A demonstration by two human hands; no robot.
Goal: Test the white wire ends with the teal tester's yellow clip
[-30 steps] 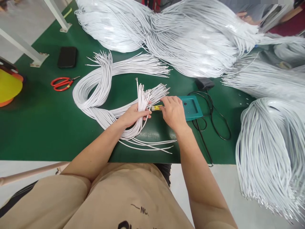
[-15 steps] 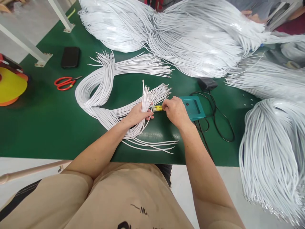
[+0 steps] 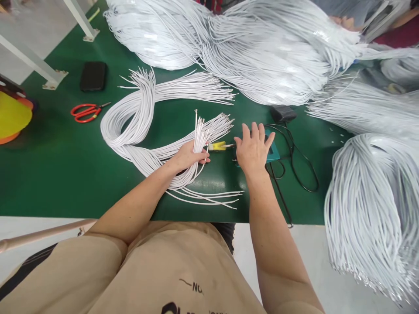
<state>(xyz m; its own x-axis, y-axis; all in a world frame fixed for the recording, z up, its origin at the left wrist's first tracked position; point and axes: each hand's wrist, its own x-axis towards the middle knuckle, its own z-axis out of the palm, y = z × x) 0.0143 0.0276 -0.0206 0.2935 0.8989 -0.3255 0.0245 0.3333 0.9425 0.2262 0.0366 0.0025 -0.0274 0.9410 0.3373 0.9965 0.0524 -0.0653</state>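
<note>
One teal tray (image 3: 274,153) lies beneath the right hand (image 3: 252,151), its inside mostly hidden.

Looking forward and down from the wearer's head, catching the shirt (image 3: 157,266) close at bottom centre, framing left hand (image 3: 187,156) and right hand (image 3: 252,151) farther off mid-frame, reaching across the table (image 3: 65,174) to wire piles (image 3: 262,50) at the top.

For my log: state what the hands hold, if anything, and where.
Left hand: white wire bunch, gripped near its ends. Right hand: spread open, holding nothing visible.
</note>
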